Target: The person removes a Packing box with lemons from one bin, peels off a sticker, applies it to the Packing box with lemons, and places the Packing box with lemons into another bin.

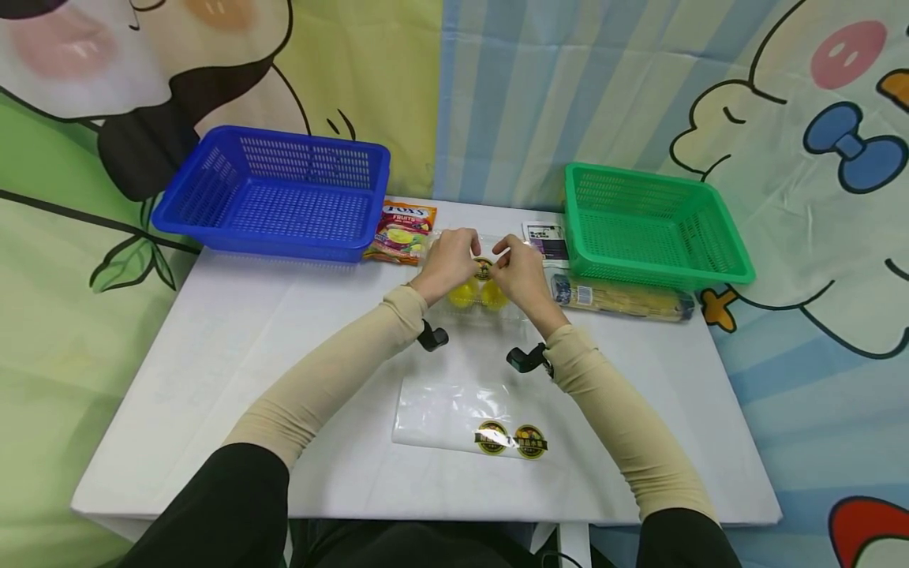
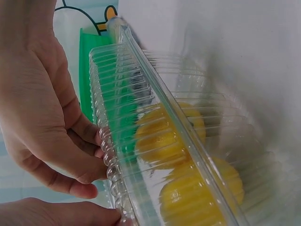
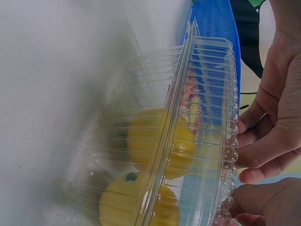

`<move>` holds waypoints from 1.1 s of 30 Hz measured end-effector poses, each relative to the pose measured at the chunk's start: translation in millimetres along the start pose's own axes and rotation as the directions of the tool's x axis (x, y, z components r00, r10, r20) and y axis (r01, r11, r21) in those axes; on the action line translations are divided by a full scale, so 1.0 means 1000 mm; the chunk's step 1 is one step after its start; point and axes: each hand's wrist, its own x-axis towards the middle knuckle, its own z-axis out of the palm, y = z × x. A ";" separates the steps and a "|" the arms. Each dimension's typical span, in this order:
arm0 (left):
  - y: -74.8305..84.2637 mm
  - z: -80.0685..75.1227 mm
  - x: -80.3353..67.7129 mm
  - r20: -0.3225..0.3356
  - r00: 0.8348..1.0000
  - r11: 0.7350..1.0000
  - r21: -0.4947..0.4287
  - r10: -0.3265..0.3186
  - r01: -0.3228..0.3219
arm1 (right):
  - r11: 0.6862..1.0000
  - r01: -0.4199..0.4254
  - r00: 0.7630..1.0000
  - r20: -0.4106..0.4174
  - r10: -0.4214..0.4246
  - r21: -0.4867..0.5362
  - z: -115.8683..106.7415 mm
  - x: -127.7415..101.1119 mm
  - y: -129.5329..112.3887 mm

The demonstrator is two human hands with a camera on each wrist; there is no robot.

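Note:
A clear plastic clamshell box (image 1: pixel 483 298) with yellow lemons (image 1: pixel 462 296) inside stands on the white table (image 1: pixel 234 371), past its middle. My left hand (image 1: pixel 461 256) and right hand (image 1: pixel 506 259) meet on top of it and pinch the lid by its round dark label (image 1: pixel 483 270). In the left wrist view curled fingers (image 2: pixel 87 141) grip the ribbed lid edge (image 2: pixel 110 155) above the lemons (image 2: pixel 162 141). The right wrist view shows fingers (image 3: pixel 256 150) on the same ribbed edge (image 3: pixel 228 155), with lemons (image 3: pixel 141 141) below.
A blue basket (image 1: pixel 277 189) stands back left, a green basket (image 1: pixel 649 225) back right. A candy bag (image 1: pixel 401 233) lies beside the blue one. A long yellow pack (image 1: pixel 625 298) and a small packet (image 1: pixel 545 239) lie by the green one. A flat clear bag (image 1: pixel 454 414) lies nearer me.

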 end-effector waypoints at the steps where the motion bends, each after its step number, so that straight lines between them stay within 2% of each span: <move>1: 0.000 0.000 0.000 0.002 1.000 1.000 -0.001 -0.001 0.001 | 1.000 -0.002 1.000 0.005 0.002 0.000 0.000 0.000 0.000; 6: 0.000 0.000 0.001 0.018 1.000 1.000 0.010 -0.006 0.006 | 1.000 -0.014 1.000 0.021 0.014 -0.011 0.000 0.000 -0.001; 13: -0.005 0.000 0.003 0.044 0.999 0.996 0.085 -0.031 0.027 | 1.000 -0.019 0.999 0.035 0.020 -0.025 0.001 0.001 -0.001; 17: -0.010 -0.001 -0.001 0.029 0.999 0.997 0.071 -0.025 0.022 | 0.998 0.014 1.000 -0.004 -0.014 -0.054 0.002 -0.003 0.001; 20: -0.016 0.000 -0.012 -0.021 0.999 0.997 0.075 0.024 -0.022 | 0.996 0.052 0.995 -0.085 -0.059 -0.077 0.005 -0.012 0.004; 23: -0.024 0.001 -0.029 -0.087 0.987 0.987 0.100 0.139 -0.130 | 0.989 0.122 0.972 -0.191 -0.136 -0.086 0.011 -0.025 0.008; 26: -0.029 0.003 -0.045 -0.089 0.952 0.940 0.209 0.294 -0.271 | 0.960 0.228 0.930 -0.256 -0.264 -0.162 0.016 -0.036 0.010; 28: -0.031 0.006 -0.052 -0.020 0.932 0.883 0.326 0.362 -0.336 | 0.927 0.280 0.912 -0.233 -0.338 -0.248 0.018 -0.040 0.011; 31: -0.034 0.012 -0.059 0.140 0.923 0.799 0.466 0.358 -0.381 | 0.885 0.307 0.929 -0.091 -0.358 -0.350 0.019 -0.044 0.012; 33: -0.035 0.016 -0.060 0.221 0.923 0.766 0.515 0.315 -0.385 | 0.864 0.312 0.945 0.035 -0.326 -0.394 0.019 -0.045 0.013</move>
